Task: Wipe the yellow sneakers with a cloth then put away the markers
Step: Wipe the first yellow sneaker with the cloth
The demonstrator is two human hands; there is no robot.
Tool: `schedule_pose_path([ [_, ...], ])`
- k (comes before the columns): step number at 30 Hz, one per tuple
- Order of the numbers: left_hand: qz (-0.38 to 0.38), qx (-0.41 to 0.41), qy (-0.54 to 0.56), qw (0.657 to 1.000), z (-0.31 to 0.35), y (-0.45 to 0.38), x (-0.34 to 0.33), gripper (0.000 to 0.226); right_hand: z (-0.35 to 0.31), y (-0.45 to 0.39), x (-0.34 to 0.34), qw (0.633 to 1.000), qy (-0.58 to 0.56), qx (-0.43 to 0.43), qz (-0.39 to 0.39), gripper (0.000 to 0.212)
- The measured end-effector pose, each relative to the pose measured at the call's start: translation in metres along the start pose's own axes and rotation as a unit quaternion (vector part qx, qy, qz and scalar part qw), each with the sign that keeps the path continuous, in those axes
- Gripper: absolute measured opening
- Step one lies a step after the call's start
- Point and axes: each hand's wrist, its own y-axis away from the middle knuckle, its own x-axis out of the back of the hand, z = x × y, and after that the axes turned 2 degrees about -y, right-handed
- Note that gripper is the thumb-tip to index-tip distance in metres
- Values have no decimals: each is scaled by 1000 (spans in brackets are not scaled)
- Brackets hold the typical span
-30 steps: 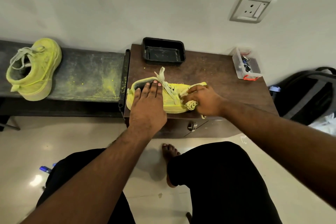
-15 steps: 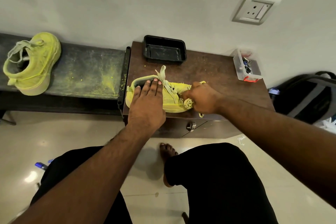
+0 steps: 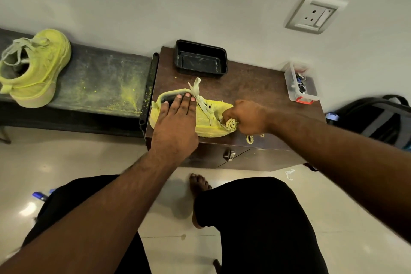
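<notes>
Head view, taken from left to right:

- second yellow sneaker (image 3: 33,69) is sitting at the far left on a dark bench (image 3: 104,82), heel toward the camera, laces loose; yellow dust is lying scattered over the bench top beside it
- blue marker (image 3: 40,196) is lying on the pale floor by the person's left knee, partly hidden behind the leg
- left hand (image 3: 175,122) is pressing down flat on the heel half of the near yellow sneaker (image 3: 206,120); its fingers are lying straight and together, fingertips reaching the shoe's collar
- that near sneaker is lying on the front part of a brown cabinet (image 3: 251,87), toe pointing right, laces splayed upward
- black tray (image 3: 200,59) is standing at the back of the cabinet, against the wall, well apart from the shoe
- right hand (image 3: 249,118) is clenching a bunched yellowish cloth (image 3: 231,124), holding it against the toe end of the near sneaker; a loose bit of cloth is hanging below the fist at the cabinet's front edge
- clear plastic box (image 3: 300,83) is sitting at the cabinet's right rear corner, holding small items too small to identify
- dark backpack (image 3: 382,118) is resting on the floor at the far right; a wall socket (image 3: 313,14) is showing above it
</notes>
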Motion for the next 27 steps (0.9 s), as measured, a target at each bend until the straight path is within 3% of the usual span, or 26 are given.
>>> schedule_pose_path([
  [3,-3,-2,13,1000,-1,1,2,81,10,-1,24,996,60,23,-55,49],
  [7,1,-5,12,1000,-3,1,0,82,12,-7,29,997,57,22,44,48],
  [10,-5,-2,16,1000,-2,0,0,82,2,-5,3,998,18,9,66,48],
  [13,-11,-2,12,1000,-2,-1,2,81,2,3,1,996,-89,-4,16,35],
  [16,-9,0,26,1000,-2,-1,3,81,10,8,29,990,-121,-40,-52,38],
  [20,-12,2,24,1000,-1,0,2,82,11,2,26,982,-172,-56,59,33],
  [23,-9,1,12,1000,0,-1,2,82,6,-5,4,976,-148,-68,147,24],
  [27,-6,5,12,1000,0,-1,0,81,9,-2,-6,913,-223,-113,323,18],
])
